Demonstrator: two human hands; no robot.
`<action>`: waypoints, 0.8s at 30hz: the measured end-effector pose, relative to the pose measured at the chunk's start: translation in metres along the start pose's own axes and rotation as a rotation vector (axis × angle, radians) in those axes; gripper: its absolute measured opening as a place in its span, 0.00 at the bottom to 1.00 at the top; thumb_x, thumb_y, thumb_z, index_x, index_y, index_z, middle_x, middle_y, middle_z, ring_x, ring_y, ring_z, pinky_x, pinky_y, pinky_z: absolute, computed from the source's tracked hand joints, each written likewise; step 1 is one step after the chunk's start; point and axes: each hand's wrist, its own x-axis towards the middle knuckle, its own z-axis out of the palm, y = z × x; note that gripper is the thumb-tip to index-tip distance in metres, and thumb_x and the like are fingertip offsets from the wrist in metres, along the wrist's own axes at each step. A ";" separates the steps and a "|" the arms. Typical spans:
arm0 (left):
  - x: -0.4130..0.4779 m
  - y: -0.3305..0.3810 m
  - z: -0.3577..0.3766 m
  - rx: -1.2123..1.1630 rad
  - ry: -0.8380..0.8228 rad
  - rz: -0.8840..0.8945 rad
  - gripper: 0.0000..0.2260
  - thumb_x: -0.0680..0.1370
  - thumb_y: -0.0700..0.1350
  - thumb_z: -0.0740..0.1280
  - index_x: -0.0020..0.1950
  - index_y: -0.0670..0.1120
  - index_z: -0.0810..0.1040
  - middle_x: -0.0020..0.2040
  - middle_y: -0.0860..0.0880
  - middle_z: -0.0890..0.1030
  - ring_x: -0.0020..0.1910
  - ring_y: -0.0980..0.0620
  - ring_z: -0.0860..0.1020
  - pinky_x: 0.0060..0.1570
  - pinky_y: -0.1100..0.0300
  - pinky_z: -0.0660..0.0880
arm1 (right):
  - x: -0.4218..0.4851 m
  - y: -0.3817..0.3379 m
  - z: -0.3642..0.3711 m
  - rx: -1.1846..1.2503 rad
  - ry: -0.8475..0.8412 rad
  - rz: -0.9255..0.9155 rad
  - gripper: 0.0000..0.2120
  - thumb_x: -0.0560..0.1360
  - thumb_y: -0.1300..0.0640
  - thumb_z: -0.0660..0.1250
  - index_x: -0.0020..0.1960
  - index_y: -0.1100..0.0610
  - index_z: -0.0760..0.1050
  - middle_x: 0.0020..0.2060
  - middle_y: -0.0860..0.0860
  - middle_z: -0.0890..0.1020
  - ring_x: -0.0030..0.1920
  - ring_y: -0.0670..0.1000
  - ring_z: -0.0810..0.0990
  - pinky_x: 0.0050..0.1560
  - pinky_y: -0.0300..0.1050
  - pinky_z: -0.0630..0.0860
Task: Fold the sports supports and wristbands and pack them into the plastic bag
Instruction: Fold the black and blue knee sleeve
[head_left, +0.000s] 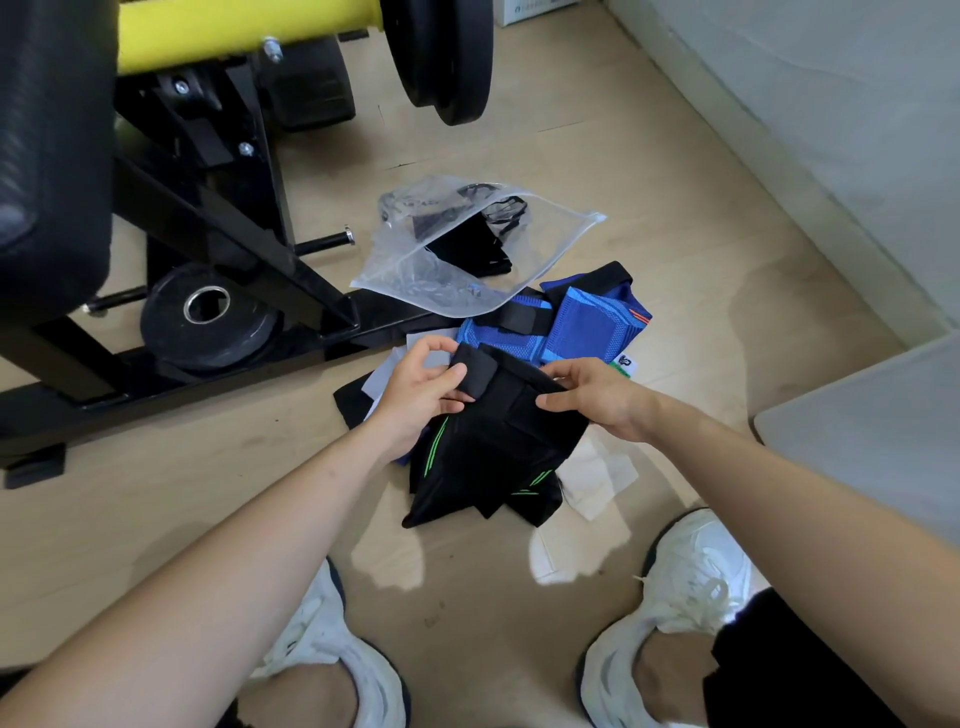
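Down on the pale wooden floor (649, 218), the person crouches over a small heap of gear. Both hands grip the same thing: a black knitted sports support with thin green stripes (493, 447), lifted a little above the pile. The left hand (421, 395) pinches the black strap tab at the support's upper left corner, thumb on top and fingers curled under. The right hand (597, 397) clamps the upper right edge, thumb pressed along the front of the fabric. The support hangs down from between the two hands toward the person's white trainers (685, 613), its lower end touching the floor.

Just beyond the hands lies a blue knitted support with black straps and an orange mark (587, 322), flat on the floor and partly under the black one. White paper sheets (597, 478) poke out from beneath the pile on both sides.

Farther off, past the blue support, sits the clear plastic zip bag (415, 260), its mouth gaping toward the right, with a black item (467, 249) already inside. Its near edge overlaps the blue support. To the left stands a black steel gym frame (218, 218), with a black round weight plate (208, 322) resting by its base.
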 end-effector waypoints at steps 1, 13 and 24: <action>0.000 0.000 0.001 0.001 -0.011 0.003 0.09 0.83 0.38 0.65 0.57 0.52 0.73 0.41 0.47 0.85 0.39 0.49 0.81 0.39 0.62 0.76 | 0.000 -0.001 0.001 -0.006 -0.001 -0.003 0.10 0.75 0.67 0.70 0.56 0.64 0.79 0.50 0.57 0.85 0.47 0.53 0.85 0.51 0.46 0.82; 0.001 -0.011 0.013 0.198 0.106 0.046 0.19 0.68 0.45 0.79 0.56 0.55 0.79 0.58 0.51 0.81 0.56 0.52 0.80 0.54 0.57 0.79 | -0.006 -0.014 0.010 0.020 -0.062 -0.117 0.22 0.77 0.71 0.67 0.66 0.53 0.75 0.53 0.58 0.84 0.49 0.48 0.85 0.49 0.41 0.81; -0.008 -0.003 0.029 0.176 0.050 0.092 0.09 0.73 0.41 0.75 0.50 0.51 0.82 0.48 0.53 0.83 0.40 0.58 0.79 0.37 0.62 0.77 | -0.007 -0.021 0.021 -0.271 -0.106 -0.172 0.32 0.76 0.56 0.72 0.75 0.39 0.64 0.53 0.38 0.77 0.53 0.37 0.76 0.51 0.28 0.72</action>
